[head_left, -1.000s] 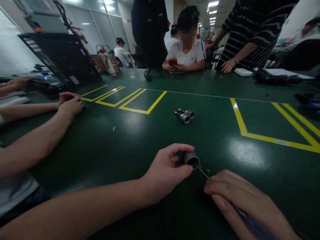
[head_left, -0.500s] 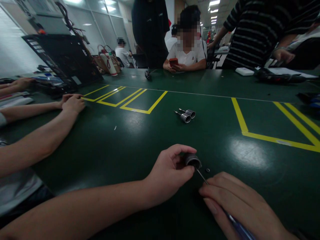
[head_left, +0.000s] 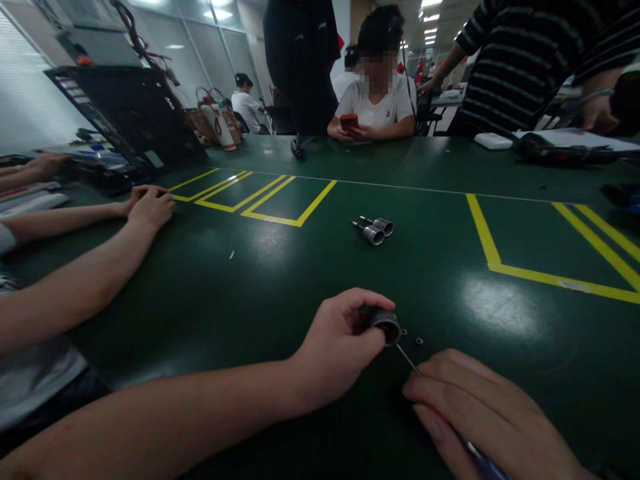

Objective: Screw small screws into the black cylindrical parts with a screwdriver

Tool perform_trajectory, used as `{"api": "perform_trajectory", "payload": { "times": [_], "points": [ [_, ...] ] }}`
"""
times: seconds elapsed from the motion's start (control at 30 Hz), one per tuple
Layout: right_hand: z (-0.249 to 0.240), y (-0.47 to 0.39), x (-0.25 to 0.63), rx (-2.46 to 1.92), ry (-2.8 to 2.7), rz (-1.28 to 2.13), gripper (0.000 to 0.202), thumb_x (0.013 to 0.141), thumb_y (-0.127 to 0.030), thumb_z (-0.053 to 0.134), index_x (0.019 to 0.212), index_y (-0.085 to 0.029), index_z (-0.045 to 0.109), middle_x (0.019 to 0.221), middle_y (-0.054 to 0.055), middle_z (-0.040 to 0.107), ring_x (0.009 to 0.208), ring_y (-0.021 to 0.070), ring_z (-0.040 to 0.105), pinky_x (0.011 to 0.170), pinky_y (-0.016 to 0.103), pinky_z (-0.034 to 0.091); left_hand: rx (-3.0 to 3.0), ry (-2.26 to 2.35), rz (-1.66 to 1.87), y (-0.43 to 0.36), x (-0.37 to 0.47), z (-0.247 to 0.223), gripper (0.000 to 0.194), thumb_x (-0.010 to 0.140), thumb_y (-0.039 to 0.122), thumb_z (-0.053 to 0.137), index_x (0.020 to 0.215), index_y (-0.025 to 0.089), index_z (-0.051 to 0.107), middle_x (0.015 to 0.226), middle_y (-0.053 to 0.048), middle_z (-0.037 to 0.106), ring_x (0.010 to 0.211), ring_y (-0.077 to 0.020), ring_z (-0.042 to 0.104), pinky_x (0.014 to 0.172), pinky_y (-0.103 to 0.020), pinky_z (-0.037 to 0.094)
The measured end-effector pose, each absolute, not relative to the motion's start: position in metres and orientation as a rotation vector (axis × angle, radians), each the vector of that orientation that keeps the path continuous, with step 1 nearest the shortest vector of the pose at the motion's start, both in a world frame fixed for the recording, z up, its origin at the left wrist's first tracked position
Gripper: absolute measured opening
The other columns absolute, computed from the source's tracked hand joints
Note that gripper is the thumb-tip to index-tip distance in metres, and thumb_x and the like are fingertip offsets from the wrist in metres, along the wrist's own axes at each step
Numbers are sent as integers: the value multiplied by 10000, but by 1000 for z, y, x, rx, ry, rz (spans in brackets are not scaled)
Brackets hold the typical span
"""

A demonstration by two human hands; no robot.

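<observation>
My left hand [head_left: 345, 343] has thumb and fingers closed around a dark metal cup-shaped part [head_left: 387, 325], its open mouth facing right and toward me. My right hand [head_left: 480, 407] grips a screwdriver [head_left: 409, 361] with a thin steel shaft; part of a blue handle shows below the fingers. The shaft's tip is at the lower rim of the cup; whether it touches is unclear. A small metal ring [head_left: 419, 341] lies on the green table just right of the cup. Another tiny ring-like piece [head_left: 404, 332] shows beside the cup's rim.
Two metal cup-shaped pieces with thin shanks [head_left: 374, 234] lie together farther out on the table [head_left: 280, 300]. Yellow tape outlines [head_left: 270, 220] mark its surface. At the left rest a co-worker's hands [head_left: 151, 205]. Across the table, a seated person holds an orange phone [head_left: 349, 121]; a power tool [head_left: 560, 150] lies far right.
The screwdriver tip has drawn back from inside the cup to its rim, as my right hand shifted slightly right and down. A second tiny ring-like piece now shows beside the cup.
</observation>
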State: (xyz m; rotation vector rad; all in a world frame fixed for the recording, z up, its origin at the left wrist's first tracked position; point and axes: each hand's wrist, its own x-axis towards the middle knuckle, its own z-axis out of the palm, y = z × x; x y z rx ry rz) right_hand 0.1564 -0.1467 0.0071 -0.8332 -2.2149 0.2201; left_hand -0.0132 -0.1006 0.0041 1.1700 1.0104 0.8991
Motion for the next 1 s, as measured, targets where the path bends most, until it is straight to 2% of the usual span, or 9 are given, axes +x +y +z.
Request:
{"api": "perform_trajectory", "payload": {
  "times": [0.17,0.33,0.4,0.5,0.57,0.73,0.8,0.9,1.0],
  "points": [
    [10,-147,155,-825,-2201,211,224,789,-31,463,810,-182,628,691,25,685,609,133,652,576,210,552,1187,1010,906,-102,-14,2,247,661,71,595,899,134,620,874,-42,640,827,-168,618,739,-305,487],
    [9,-145,176,-1028,-1919,474,182,860,-232,513,740,-250,649,700,1,706,754,181,692,710,257,554,1182,1030,892,-101,-17,5,273,683,100,597,951,151,618,902,-51,650,868,-192,626,751,-338,495],
    [6,-140,183,-1190,-1667,693,279,874,-332,514,638,-251,640,600,-7,675,715,173,688,636,224,548,1170,1047,880,-99,-19,6,282,690,109,604,968,157,615,906,-53,655,881,-197,627,765,-355,497],
    [1,-133,185,-1285,-1361,979,362,830,-459,553,561,-233,642,487,-5,609,506,138,614,458,194,494,1172,1047,872,-97,-21,6,265,698,119,614,959,166,621,924,-51,657,886,-201,629,779,-379,501],
    [-3,-130,185,-1318,-1289,1057,387,797,-506,574,540,-224,641,474,0,596,455,123,565,431,193,467,1176,1048,865,-96,-22,5,250,704,128,621,950,171,628,940,-50,654,886,-204,631,781,-391,503],
    [-11,-134,188,-1441,-1340,1064,388,826,-515,537,591,-224,642,571,15,631,600,148,607,491,201,468,1152,1081,853,-95,-22,6,254,707,115,630,955,171,636,923,-44,660,887,-198,631,801,-393,500],
    [-9,-135,188,-1497,-1390,1020,400,833,-524,519,604,-220,642,612,21,654,581,145,604,480,211,466,1125,1085,854,-94,-21,8,261,705,91,621,955,163,635,921,-45,666,893,-192,632,808,-382,500],
    [0,-133,182,-1546,-1539,908,442,840,-534,486,574,-217,640,542,17,634,490,143,588,444,230,460,1086,1065,855,-94,-20,11,280,700,69,622,966,157,636,940,-47,675,912,-180,633,825,-353,500],
    [7,-133,175,-1492,-1729,727,434,871,-464,465,538,-227,610,495,-8,604,463,137,591,471,235,480,1042,1049,872,-94,-18,13,308,690,50,631,981,153,637,941,-43,685,919,-165,634,848,-324,491]
  ]
}}
